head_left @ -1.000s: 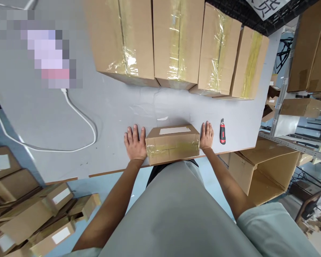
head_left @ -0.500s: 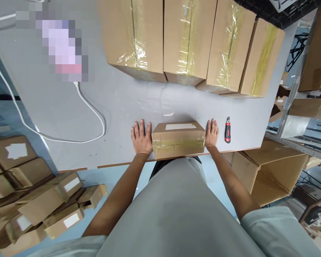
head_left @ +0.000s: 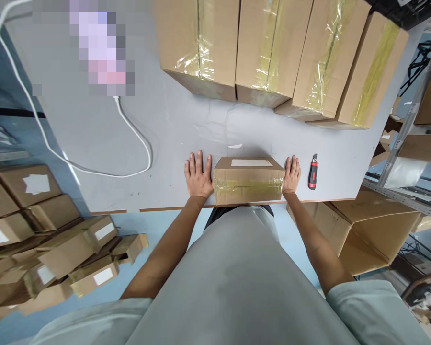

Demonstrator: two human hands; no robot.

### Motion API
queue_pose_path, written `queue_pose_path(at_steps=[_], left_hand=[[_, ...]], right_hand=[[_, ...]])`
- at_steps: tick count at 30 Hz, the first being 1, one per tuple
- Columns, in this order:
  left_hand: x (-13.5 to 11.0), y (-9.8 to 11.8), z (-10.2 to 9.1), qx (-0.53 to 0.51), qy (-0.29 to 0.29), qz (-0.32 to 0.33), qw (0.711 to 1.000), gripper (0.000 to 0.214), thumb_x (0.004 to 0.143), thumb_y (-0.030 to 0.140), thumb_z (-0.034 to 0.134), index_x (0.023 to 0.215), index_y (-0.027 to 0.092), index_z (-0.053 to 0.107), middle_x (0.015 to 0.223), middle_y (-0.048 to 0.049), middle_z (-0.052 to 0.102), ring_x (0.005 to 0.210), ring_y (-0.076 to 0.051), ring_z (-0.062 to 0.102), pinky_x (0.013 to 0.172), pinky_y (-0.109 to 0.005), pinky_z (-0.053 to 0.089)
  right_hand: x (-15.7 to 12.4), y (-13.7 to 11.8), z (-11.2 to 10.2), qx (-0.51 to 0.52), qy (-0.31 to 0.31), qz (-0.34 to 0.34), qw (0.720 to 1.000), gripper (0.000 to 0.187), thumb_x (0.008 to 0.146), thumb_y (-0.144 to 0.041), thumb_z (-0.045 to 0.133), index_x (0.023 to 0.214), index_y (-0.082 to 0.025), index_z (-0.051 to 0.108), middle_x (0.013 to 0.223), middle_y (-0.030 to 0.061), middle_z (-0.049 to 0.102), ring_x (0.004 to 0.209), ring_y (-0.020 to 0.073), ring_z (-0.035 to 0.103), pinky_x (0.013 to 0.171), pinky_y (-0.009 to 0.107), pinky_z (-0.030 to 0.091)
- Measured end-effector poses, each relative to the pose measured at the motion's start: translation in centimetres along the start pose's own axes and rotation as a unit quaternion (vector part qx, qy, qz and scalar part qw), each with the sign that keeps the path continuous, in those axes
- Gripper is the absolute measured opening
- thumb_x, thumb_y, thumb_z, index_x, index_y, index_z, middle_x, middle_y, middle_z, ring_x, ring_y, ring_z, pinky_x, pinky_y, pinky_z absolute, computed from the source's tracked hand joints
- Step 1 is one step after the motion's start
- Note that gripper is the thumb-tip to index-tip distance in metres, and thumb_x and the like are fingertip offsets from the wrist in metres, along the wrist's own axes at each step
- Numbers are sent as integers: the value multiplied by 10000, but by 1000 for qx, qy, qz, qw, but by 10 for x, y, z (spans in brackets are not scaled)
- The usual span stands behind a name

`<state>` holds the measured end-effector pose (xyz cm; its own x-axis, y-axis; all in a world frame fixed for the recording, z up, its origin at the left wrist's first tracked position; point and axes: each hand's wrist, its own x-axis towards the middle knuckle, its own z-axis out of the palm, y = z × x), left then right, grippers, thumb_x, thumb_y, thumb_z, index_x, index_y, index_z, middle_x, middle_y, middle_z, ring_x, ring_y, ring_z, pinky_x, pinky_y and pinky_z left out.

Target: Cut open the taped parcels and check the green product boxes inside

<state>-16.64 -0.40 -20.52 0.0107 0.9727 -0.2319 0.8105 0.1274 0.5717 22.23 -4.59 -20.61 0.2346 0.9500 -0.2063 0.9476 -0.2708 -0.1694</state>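
Note:
A small taped cardboard box (head_left: 249, 191) with a white label on its top sits at the front edge of the grey table (head_left: 172, 129). At its left end my left hand (head_left: 198, 177) lies flat on the tabletop, fingers spread and pointing away from me. My right hand (head_left: 291, 176) rests flat at the box's right end, its fingers stretched out. Neither hand is wrapped around anything. Just right of my right hand lies a red and black box cutter (head_left: 312, 172), its blade end pointing away from me.
Several large taped cartons (head_left: 266, 48) stand in a row at the back. A white cable (head_left: 93, 171) loops over the left side, leading to a pixelated object (head_left: 100, 48). Small boxes (head_left: 68, 249) are piled on the floor at left; an open carton (head_left: 366, 235) stands below right.
The whole view has shifted, so the table and its things appear further right and slightly higher. My hands keep their places at the box's two ends.

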Motion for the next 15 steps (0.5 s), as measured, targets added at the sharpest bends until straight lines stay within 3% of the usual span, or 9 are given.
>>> queue_pose_path(at_steps=[15], left_hand=[[2,1,-1,-7,1,-8,1000,756,1115,641,643,1742,219,647,1913,-198,405,1865,-371,150,1520,-608,33]], right_hand=[[1,5,6,-11,16,-12,1000,725,1168,-427,427,1802,-88,524,1864,281,466,1789,424,404,1408,697,389]])
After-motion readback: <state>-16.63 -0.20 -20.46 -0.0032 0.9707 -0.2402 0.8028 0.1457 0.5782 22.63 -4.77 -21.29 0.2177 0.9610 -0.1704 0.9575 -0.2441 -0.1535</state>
